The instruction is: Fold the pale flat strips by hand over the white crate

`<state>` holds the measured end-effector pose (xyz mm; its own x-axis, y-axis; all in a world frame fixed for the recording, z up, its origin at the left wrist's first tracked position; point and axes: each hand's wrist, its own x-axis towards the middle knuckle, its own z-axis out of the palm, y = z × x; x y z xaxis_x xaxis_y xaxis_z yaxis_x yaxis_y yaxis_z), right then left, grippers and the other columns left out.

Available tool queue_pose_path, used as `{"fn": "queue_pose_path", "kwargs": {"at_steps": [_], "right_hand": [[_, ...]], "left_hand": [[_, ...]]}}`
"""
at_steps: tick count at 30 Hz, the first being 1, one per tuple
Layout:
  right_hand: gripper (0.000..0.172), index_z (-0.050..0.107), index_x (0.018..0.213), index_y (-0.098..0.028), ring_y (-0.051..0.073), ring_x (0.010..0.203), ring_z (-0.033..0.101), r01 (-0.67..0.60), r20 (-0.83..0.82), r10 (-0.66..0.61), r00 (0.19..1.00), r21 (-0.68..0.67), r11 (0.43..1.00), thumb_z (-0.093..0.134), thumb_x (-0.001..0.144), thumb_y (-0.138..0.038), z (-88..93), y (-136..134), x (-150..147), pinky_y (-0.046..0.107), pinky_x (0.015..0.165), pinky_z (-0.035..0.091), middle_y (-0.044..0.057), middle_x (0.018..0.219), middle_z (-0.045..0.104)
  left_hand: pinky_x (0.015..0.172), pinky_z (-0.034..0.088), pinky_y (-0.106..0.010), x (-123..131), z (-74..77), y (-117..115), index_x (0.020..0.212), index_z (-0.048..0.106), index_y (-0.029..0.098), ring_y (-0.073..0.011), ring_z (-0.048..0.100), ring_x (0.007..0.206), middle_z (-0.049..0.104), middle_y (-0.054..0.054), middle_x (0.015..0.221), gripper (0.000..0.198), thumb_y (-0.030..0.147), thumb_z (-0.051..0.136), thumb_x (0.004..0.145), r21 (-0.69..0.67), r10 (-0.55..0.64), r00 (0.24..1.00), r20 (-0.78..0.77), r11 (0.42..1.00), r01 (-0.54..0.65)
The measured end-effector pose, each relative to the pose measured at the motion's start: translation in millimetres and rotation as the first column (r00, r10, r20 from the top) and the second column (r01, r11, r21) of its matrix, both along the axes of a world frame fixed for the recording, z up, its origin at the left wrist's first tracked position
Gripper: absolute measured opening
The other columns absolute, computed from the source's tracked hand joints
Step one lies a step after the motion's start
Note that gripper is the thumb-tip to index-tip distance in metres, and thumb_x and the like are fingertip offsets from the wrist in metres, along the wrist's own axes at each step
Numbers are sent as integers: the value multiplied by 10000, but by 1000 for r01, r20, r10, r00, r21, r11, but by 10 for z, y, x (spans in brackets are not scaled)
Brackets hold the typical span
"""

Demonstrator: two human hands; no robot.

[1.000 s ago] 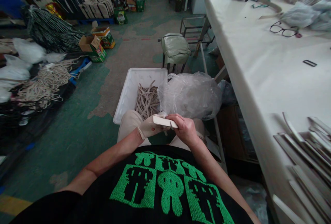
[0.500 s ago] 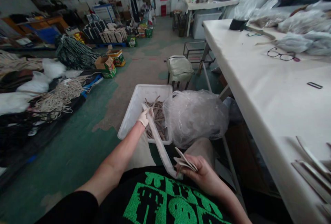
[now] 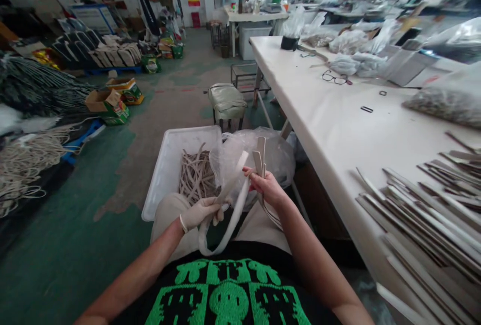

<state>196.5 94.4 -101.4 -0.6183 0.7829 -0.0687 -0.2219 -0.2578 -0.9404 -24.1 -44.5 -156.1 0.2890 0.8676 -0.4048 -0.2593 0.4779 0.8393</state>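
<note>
My left hand (image 3: 201, 212), in a white glove, is closed on a long beige strap (image 3: 229, 222) that loops down over my lap. My bare right hand (image 3: 265, 187) is closed on the upper ends of several beige straps (image 3: 258, 157), which stand up above the fingers. Both hands are over my knees, just in front of a white plastic bin (image 3: 165, 172) holding a tangle of more straps (image 3: 195, 177). A crumpled clear plastic bag (image 3: 278, 154) lies beside the bin, behind my right hand.
A long white table (image 3: 338, 124) runs along the right, with flat grey strips (image 3: 424, 210) near me, glasses (image 3: 334, 78) and bags farther back. A padded stool (image 3: 226, 100) stands beyond the bin. Rope piles (image 3: 26, 157) and cardboard boxes (image 3: 112, 99) lie on the green floor at left.
My left hand has come back from the bin to my lap, drawing a strap with it. My right hand rose with its bundle of straps. The view has tilted up and right.
</note>
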Motion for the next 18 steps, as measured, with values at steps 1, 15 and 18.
{"fn": "queue_pose_path", "kwargs": {"at_steps": [1, 15, 18], "right_hand": [[373, 710, 878, -167, 28, 440, 306, -5, -9, 5, 1000, -4, 1000, 768, 755, -514, 7, 15, 10, 244, 540, 492, 88, 1119, 682], [445, 681, 687, -140, 115, 554, 469, -8, 278, -177, 944, 554, 832, 611, 899, -524, 254, -504, -136, 220, 514, 329, 11, 611, 556], [385, 742, 839, -148, 160, 651, 573, 108, 193, -197, 961, 393, 913, 651, 870, -520, 201, -471, 74, 234, 554, 426, 60, 797, 677]], "left_hand": [[495, 407, -201, 2, 3, -18, 1196, 653, 132, -109, 569, 499, 652, -32, 686, 574, 519, 729, 779, -9, -50, 999, -17, 999, 50], [756, 473, -285, 351, 321, 94, 890, 709, 144, -164, 579, 738, 659, -46, 776, 463, 587, 584, 842, 243, 45, 908, -416, 968, 63], [807, 463, -287, 379, 97, -115, 828, 698, 152, -180, 591, 811, 668, -58, 826, 394, 526, 578, 859, 256, -9, 888, -460, 956, 142]]}}
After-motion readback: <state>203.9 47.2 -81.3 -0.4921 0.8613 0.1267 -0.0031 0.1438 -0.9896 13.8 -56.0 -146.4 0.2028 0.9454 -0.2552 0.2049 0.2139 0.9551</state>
